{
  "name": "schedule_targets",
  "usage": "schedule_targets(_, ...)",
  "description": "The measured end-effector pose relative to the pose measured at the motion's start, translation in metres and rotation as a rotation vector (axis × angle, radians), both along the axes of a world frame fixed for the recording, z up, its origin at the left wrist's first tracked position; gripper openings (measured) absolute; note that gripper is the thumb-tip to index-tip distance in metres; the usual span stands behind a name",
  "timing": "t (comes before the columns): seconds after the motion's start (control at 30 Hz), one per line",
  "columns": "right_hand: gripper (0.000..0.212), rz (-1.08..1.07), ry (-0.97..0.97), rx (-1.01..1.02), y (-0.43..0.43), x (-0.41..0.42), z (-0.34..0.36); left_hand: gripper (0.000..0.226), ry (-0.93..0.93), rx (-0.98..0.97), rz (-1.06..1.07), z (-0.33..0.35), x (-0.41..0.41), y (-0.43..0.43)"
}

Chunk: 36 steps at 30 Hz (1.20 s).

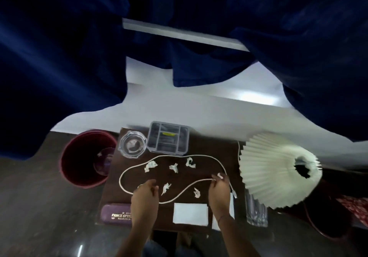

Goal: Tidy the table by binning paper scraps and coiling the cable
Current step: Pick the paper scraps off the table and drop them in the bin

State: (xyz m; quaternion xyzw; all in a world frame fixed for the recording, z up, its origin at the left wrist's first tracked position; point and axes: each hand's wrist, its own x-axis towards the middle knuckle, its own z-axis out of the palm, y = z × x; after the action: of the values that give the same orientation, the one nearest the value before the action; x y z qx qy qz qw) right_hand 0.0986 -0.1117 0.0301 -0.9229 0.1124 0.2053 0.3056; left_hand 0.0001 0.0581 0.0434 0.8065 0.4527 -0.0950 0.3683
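A white cable (pixel 169 156) lies in a wide loop on the small dark table (pixel 201 149). Several crumpled paper scraps lie inside the loop, such as one scrap (pixel 150 166) at the left and another (pixel 196 192) near the front. My right hand (pixel 219 187) pinches the cable near its right end and also holds a small paper scrap (pixel 220 175) at the fingertips. My left hand (pixel 146 192) hovers over the cable's left part with fingers loosely curled beside a scrap (pixel 165 188); whether it touches the cable is unclear. A dark red bin (pixel 68 169) stands on the floor left of the table.
A glass ashtray (pixel 132 144) and a clear compartment box (pixel 168 140) sit at the table's far edge. White cards (pixel 190 214), a purple spectacle case (pixel 116 214) and a glass (pixel 255 211) line the near edge. A pleated white lampshade (pixel 276 169) lies at the right. Dark blue curtains hang behind.
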Motion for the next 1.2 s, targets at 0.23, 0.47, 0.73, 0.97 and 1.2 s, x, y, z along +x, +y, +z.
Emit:
schedule_targets(0.23, 0.032, 0.102, 0.075, -0.089, -0.022, 0.018, -0.016, 0.026, -0.039, -0.005, -0.076, -0.006, 0.009, -0.021)
schedule_targets(0.47, 0.033, 0.239, 0.106, -0.166, -0.022, 0.022, -0.030, 0.027, -0.024, -0.015, -0.081, -0.011, 0.012, -0.020)
schedule_targets(0.73, 0.031, 0.213, 0.037, -0.121, -0.015, 0.030, -0.024, 0.020, -0.110, -0.297, 0.292, -0.016, 0.019, -0.017)
schedule_targets(0.97, 0.012, -0.014, 0.072, 0.270, 0.051, 0.006, 0.004, 0.017, -0.210, -0.634, 0.643, -0.011, 0.038, -0.009)
schedule_targets(1.2, 0.026, -0.183, 0.244, 0.547, 0.104, -0.030, 0.019, 0.015, -0.267, -0.780, 0.685, -0.007, 0.022, 0.013)
